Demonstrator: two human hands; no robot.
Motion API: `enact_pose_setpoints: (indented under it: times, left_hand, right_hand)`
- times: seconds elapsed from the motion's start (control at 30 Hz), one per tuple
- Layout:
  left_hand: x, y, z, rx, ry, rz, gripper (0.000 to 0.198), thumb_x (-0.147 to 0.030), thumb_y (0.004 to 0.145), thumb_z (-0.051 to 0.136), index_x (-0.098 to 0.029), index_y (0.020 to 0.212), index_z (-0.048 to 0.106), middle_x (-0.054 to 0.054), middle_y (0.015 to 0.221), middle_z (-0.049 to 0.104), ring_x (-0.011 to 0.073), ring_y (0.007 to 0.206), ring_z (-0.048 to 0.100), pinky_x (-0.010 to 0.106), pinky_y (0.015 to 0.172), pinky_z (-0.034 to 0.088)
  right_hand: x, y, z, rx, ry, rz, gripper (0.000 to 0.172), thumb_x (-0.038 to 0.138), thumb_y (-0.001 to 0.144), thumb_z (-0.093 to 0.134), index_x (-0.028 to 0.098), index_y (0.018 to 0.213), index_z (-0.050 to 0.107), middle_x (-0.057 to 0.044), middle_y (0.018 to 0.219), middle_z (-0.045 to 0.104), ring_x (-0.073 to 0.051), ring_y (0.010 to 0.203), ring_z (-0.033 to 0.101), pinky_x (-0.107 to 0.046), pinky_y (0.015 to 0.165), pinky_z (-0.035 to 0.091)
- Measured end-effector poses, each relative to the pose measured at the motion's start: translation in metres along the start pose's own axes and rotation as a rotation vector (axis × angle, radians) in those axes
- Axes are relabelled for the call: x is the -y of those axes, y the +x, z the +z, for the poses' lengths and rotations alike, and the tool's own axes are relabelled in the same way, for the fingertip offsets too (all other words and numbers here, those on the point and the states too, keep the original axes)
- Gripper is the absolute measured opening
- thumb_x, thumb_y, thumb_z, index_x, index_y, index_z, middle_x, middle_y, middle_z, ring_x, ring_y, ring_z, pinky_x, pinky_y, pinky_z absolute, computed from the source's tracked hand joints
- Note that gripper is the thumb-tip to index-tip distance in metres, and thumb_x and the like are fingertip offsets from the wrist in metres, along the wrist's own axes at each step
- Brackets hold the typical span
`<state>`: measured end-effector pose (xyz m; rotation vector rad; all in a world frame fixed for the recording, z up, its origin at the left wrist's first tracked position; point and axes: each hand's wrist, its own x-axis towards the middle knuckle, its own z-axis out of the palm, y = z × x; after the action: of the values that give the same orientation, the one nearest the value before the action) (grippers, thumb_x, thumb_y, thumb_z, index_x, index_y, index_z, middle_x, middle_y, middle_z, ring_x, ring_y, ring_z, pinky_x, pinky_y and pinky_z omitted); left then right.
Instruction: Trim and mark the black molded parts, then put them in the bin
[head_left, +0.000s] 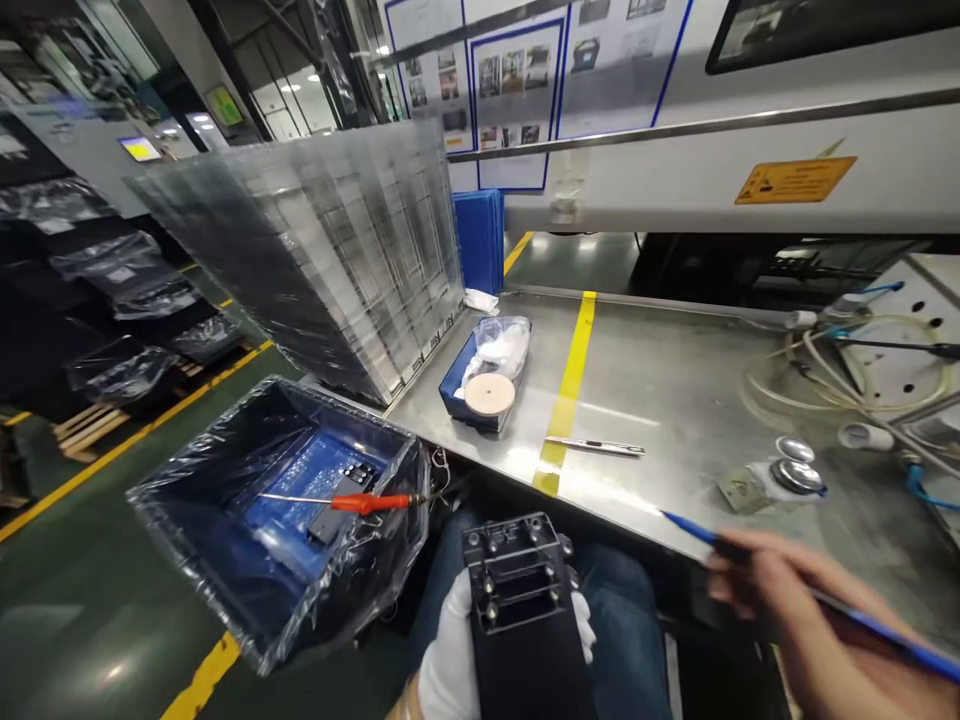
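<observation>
In the head view my left hand (450, 650), in a white glove, grips a black plastic housing (529, 665) at the bottom middle. The housing's near end points down at me, and its top shows slots, a raised rim and several metal inserts. My bare right hand (799, 605), slightly blurred, is closed around a slim blue and black pen-like tool (694, 527) at the lower right. Its blue tip points left, over the table's front edge and apart from the housing. What kind of tool it is I cannot tell.
A metal table (660, 370) carries silver tweezers (596, 446), a blue box (452, 385) with white cloth and a round beige disc (489, 395), and a pump bottle (795, 475). Left stands a lined blue bin (172, 560) with a red-handled screwdriver (371, 502) across it. Tubing (810, 345) lies right.
</observation>
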<state>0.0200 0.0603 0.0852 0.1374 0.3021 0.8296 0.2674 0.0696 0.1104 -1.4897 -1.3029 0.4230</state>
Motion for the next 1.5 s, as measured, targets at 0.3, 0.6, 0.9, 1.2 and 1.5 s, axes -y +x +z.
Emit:
enact_pose_setpoints:
  times: [0.3,0.6,0.9,1.2,1.5]
  left_hand:
    - [-0.002,-0.025,-0.014,-0.092,0.049,0.015,0.058,-0.058,0.079,0.068,-0.011,0.113,0.076,0.012,0.104,0.076,0.0323,0.111,0.064,0.041,0.109,0.036]
    - [-0.007,-0.046,-0.034,-0.359,0.153,0.232,0.047,-0.052,0.08,0.072,-0.017,0.111,0.077,0.008,0.109,0.076,0.0328,0.123,0.058,0.042,0.117,0.03]
    - [-0.012,-0.042,-0.021,-0.094,-0.016,0.068,0.061,-0.059,0.077,0.072,-0.014,0.12,0.073,0.012,0.113,0.075,0.0339,0.124,0.059,0.044,0.117,0.029]
    - [-0.009,-0.037,-0.018,-0.116,-0.067,0.049,0.041,-0.049,0.078,0.074,-0.016,0.102,0.08,0.01,0.107,0.076,0.0326,0.125,0.058,0.041,0.117,0.03]
    - [-0.008,-0.033,-0.025,-0.115,-0.126,0.088,0.031,-0.043,0.079,0.075,-0.017,0.094,0.081,0.009,0.1,0.077,0.0302,0.122,0.06,0.039,0.118,0.029]
  right_hand:
    - [0.071,-0.018,0.061,0.275,0.11,-0.502,0.019,0.013,0.092,0.061,0.021,0.107,0.069,-0.002,0.082,0.074,-0.016,0.071,0.073,-0.023,0.063,0.059]
    - [0.081,-0.023,0.08,0.361,0.149,-0.512,0.017,0.012,0.093,0.059,0.02,0.103,0.07,-0.002,0.077,0.072,-0.015,0.064,0.069,-0.024,0.058,0.057]
    - [0.09,-0.027,0.075,0.375,0.154,-0.533,0.021,0.012,0.093,0.059,0.023,0.109,0.069,-0.001,0.075,0.071,-0.015,0.064,0.069,-0.023,0.058,0.057]
    - [0.093,-0.028,0.081,0.425,0.176,-0.544,0.02,0.011,0.092,0.06,0.022,0.107,0.068,-0.004,0.08,0.075,-0.017,0.067,0.072,-0.025,0.06,0.059]
    - [0.096,-0.03,0.09,0.469,0.207,-0.578,0.02,0.009,0.092,0.059,0.021,0.106,0.067,-0.003,0.08,0.074,-0.016,0.067,0.071,-0.024,0.061,0.058]
